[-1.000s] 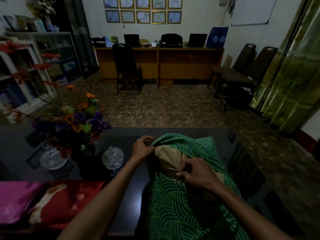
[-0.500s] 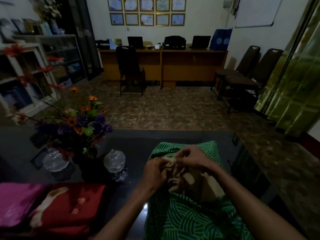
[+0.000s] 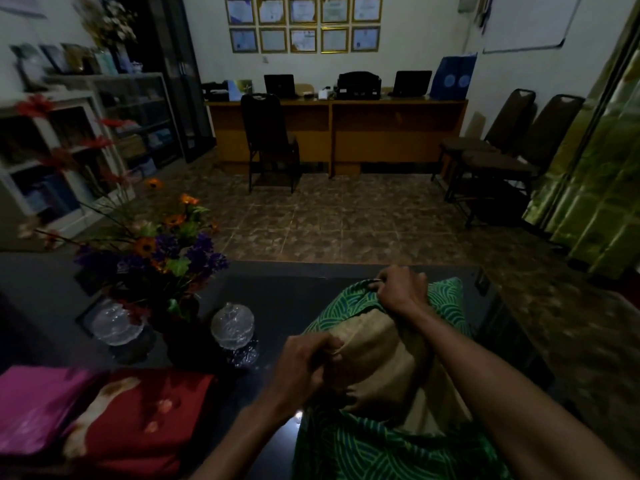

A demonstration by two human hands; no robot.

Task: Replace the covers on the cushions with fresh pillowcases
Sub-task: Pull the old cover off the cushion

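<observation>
Cushion [image 3: 384, 355] lying on dark table [image 3: 277, 299], near right, half out of green cover [image 3: 381, 448]. Left hand [image 3: 304, 365] fingers pinching cushion corner; right hand [image 3: 398, 289] gripping cover edge at far end. Stripping step probably; next needing cover pulled fully off.

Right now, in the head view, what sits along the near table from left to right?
Pink fabric → red fabric → glass lidded jar → left hand → tan cushion in the green patterned cover.
</observation>
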